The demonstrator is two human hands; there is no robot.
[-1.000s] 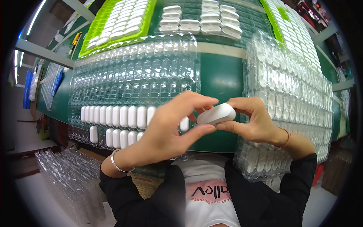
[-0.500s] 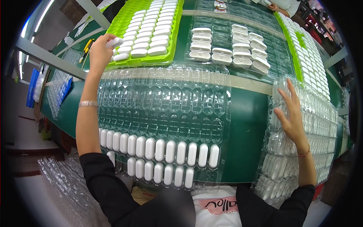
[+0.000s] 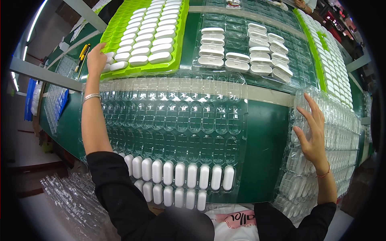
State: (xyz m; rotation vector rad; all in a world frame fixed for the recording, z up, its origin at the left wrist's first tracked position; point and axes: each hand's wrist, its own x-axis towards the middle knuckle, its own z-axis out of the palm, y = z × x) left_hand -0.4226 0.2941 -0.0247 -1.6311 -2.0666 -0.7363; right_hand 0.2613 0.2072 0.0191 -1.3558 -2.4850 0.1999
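At the near left corner of the lime-green tray [image 3: 171, 67], my left hand [image 3: 97, 60] is closed with its fingertips on a white, rounded oblong case [image 3: 109, 55]; its far fingers are partly hidden. More such cases [image 3: 119, 65] fill several slanting rows in that tray. Before me lies a clear plastic blister tray [image 3: 181, 120] with white cases [image 3: 180, 174] standing in its two nearest rows. My left sleeve covers the left end of those rows. With fingers spread, my right hand [image 3: 313, 138] rests at the left side of a stack of clear blister trays [image 3: 337, 140], holding nothing.
Beyond the near tray, another clear tray [image 3: 237, 38] carries open-lidded white cases [image 3: 260, 60]. A second green tray [image 3: 317, 60] of white pieces stands at the far right. A metal post [image 3: 44, 74] and yellow-handled tools [image 3: 83, 52] are at left. Another person's hand [image 3: 300, 4] shows far off.
The view has shifted, so the trays sit slightly lower and the green tray further left. My left hand has lowered the white case toward the tray corner. My right hand stays spread at the stack.
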